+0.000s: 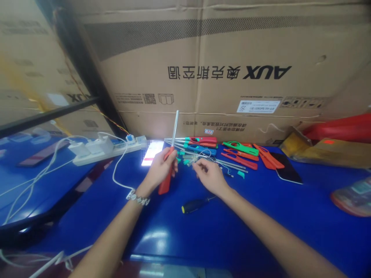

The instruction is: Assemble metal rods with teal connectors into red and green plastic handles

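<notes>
A red stick lighter (165,184), its metal tube (175,129) in place and pointing upward, is gripped in the left hand (159,166). The fingers of the right hand (213,177) are curled beside loose metal rods (239,167); whether anything is pinched cannot be told. Tubes are seen beside the stacked lighters (199,150); none is visible on the green handle (242,148). A screwdriver (190,206) is left lying nearby on the blue table (168,235).

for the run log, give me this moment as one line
left hand: holds red lighter, metal tip up | right hand: at loose parts | screwdriver: on blue table
</notes>
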`<state>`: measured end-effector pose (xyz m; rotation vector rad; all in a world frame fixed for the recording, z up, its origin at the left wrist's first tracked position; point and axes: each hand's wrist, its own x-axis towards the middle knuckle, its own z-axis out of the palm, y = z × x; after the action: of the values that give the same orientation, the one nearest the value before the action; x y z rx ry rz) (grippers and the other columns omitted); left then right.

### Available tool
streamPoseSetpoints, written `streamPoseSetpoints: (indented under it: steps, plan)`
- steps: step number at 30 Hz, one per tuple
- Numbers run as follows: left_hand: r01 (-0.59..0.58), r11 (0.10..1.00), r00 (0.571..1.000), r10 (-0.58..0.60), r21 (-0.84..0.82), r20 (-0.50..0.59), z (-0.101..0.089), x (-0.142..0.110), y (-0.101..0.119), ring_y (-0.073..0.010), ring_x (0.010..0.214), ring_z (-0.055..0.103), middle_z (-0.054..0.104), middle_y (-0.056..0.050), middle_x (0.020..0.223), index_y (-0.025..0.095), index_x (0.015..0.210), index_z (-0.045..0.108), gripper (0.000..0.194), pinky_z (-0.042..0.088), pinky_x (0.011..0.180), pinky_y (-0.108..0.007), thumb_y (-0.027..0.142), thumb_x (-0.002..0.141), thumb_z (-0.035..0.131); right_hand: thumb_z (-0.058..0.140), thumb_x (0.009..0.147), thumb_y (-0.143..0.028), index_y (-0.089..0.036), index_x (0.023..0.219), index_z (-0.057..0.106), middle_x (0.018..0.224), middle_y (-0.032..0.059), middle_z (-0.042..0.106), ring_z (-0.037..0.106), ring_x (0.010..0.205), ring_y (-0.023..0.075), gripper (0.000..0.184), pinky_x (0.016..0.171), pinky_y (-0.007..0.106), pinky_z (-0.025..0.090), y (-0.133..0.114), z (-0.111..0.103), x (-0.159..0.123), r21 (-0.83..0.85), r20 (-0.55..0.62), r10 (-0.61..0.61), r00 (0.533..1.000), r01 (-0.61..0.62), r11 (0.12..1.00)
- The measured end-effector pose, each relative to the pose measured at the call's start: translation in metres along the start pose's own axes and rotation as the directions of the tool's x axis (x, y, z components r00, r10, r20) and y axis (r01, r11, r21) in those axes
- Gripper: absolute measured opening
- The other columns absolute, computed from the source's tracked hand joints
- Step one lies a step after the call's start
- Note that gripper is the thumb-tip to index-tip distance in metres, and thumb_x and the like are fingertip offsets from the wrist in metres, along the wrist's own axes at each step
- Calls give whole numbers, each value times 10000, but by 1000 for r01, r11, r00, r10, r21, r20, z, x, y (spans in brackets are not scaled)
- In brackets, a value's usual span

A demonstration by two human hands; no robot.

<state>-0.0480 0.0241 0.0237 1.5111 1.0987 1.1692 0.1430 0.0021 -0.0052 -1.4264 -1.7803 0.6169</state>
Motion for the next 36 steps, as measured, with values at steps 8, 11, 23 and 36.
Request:
streamPoseSetpoints:
  steps: [8,11,23,36]
  plan:
    - [-99,909,990,132,405,-53,-17,-1,-3,-113,525,445,454,42,625,195,774,459,241,351,518,-237,375,931,491,639,866,-321,-228,1032,710,1002,78,651,543,989,253,203,760,337,386,-5,3,39,-480,190,-290,938,346,806]
    - [-143,780,984,176,610,6,-19,-1,-9,-141,582,459,465,25,640,205,751,428,235,324,567,-259,333,944,467,676,859,-313,-195,1012,717,1015,103,629,518,986,266,198,827,383,378,-9,10,54,-546,307,-313,899,435,716]
    - [-152,594,988,101,790,114,0,-11,-6,-162,486,471,478,29,566,227,831,464,284,233,512,-272,427,1011,374,579,877,-458,-187,989,619,732,20,685,595,670,172,296,620,283,410,16,-4,42,423,-93,11,996,30,906]
    - [-292,292,951,-8,911,308,14,-16,-9,-247,649,647,619,-40,683,224,935,538,362,327,558,-297,462,1020,278,765,665,-612,-223,655,465,459,-86,429,331,406,69,491,392,215,269,30,-36,36,846,-234,457,858,-52,531]
